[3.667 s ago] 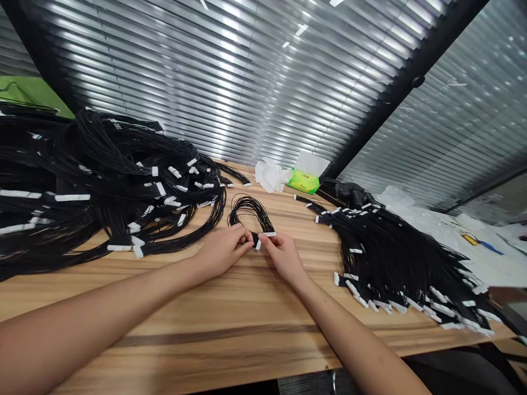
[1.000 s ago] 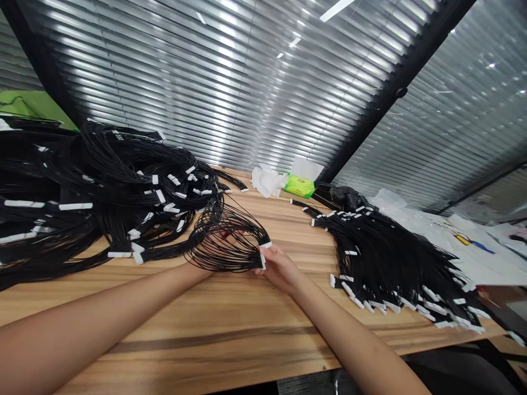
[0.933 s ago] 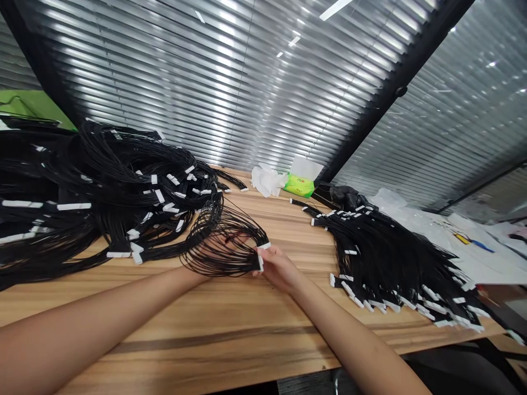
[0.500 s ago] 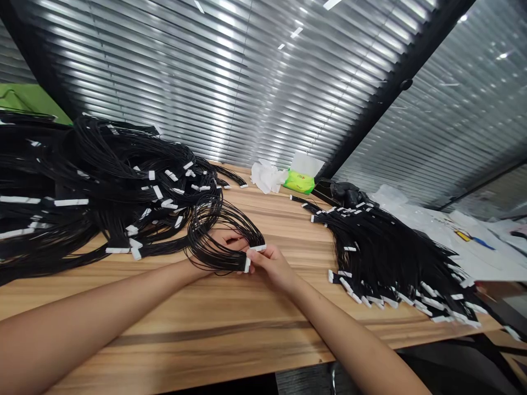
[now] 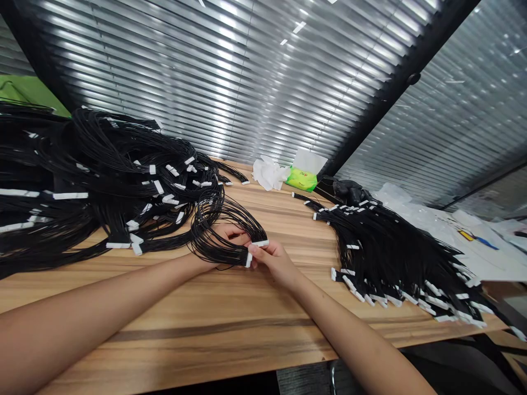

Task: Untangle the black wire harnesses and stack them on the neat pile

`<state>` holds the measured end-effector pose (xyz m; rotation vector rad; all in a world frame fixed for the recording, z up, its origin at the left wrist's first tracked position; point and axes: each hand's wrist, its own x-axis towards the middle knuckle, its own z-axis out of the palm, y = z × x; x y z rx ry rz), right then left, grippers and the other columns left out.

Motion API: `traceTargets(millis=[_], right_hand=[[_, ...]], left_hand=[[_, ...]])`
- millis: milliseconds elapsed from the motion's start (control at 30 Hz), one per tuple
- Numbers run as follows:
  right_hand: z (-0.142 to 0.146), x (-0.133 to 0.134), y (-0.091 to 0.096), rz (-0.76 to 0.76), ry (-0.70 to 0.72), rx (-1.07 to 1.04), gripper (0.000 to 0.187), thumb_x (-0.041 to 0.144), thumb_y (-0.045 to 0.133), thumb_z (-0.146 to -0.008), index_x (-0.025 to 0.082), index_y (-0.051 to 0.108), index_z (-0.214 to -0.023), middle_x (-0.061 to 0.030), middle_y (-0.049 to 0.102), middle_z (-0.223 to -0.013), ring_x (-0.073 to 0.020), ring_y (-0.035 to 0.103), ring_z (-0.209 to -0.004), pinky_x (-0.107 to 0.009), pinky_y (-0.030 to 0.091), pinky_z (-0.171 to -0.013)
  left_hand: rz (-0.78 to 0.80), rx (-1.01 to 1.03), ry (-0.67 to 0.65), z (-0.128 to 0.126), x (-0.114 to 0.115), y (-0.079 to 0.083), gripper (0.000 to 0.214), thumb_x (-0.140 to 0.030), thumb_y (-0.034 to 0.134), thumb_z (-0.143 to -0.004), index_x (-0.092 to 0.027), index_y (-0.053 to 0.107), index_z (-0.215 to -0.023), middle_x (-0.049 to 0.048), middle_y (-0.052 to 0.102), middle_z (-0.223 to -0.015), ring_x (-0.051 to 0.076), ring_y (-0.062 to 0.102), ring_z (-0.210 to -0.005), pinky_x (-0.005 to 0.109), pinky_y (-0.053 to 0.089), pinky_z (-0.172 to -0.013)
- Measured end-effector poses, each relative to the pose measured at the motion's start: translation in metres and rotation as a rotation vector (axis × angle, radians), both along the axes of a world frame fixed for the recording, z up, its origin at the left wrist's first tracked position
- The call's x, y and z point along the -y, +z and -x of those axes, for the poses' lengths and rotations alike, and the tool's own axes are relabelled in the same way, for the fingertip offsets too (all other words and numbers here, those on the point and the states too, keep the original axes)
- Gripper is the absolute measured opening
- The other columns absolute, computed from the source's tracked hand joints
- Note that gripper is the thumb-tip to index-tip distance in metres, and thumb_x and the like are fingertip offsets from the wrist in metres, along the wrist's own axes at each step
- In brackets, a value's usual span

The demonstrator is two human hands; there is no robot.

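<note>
A looped bundle of thin black wires [image 5: 212,233] hangs between my hands, with white connector strips [image 5: 256,243] at its gathered end. My right hand [image 5: 274,260] pinches those strips between thumb and fingers. My left hand [image 5: 225,236] sits behind and under the loop, its fingers curled around the wires near the gathered end. Part of the left hand is hidden by the wires. Both hands are just above the wooden table [image 5: 206,334].
A large tangled heap of black wires with white connectors [image 5: 111,175] lies to the left, almost touching the loop. Another fanned heap [image 5: 391,258] lies to the right. At the back are crumpled tissue [image 5: 269,173], a green tissue packet [image 5: 302,178] and a black glove [image 5: 349,191].
The wide, fanned loop has drawn into a tighter bundle, and the hands sit closer together. Compared with the oldest frame, the loop is fuller and lies further left.
</note>
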<state>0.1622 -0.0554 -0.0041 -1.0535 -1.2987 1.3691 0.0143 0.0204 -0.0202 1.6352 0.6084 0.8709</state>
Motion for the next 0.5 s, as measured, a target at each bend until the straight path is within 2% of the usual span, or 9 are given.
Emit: traceTargets(millis=[100,233,500], right_hand=[[-0.0007,-0.0004,-0.0012,-0.001,-0.006,0.004,0.039,0.053,0.066,-0.072,0.016,0.061,-0.062,0.0016,0.055,-0.056,-0.0092,0.045,-0.051,-0.024,0.038,-0.053],[-0.0012,0.0002,-0.0011,-0.005,-0.005,0.008,0.038,0.052,0.066,-0.073,0.017,0.061,-0.061,0.0024,0.053,-0.054,-0.0093,0.045,-0.051,-0.023,0.038,-0.053],[-0.0007,0.0000,0.0004,0.015,-0.003,0.019,0.041,0.055,0.066,-0.072,0.016,0.060,-0.060,0.0022,0.053,-0.053,-0.0096,0.045,-0.051,-0.024,0.038,-0.054]], left_hand=[[0.027,-0.047,-0.053,0.0002,-0.0006,0.0007,0.028,-0.034,0.058,-0.084,-0.009,0.071,-0.079,0.0054,0.071,-0.068,0.014,0.063,-0.057,0.020,0.047,-0.050],[0.009,-0.061,-0.056,0.0009,-0.0025,-0.0005,0.027,-0.032,0.058,-0.084,-0.009,0.071,-0.078,0.0053,0.072,-0.070,0.013,0.064,-0.060,0.018,0.048,-0.053],[0.112,0.012,-0.088,-0.0008,0.0030,0.0030,0.032,-0.039,0.060,-0.082,-0.009,0.071,-0.083,0.0056,0.070,-0.062,0.013,0.061,-0.049,0.019,0.044,-0.042]])
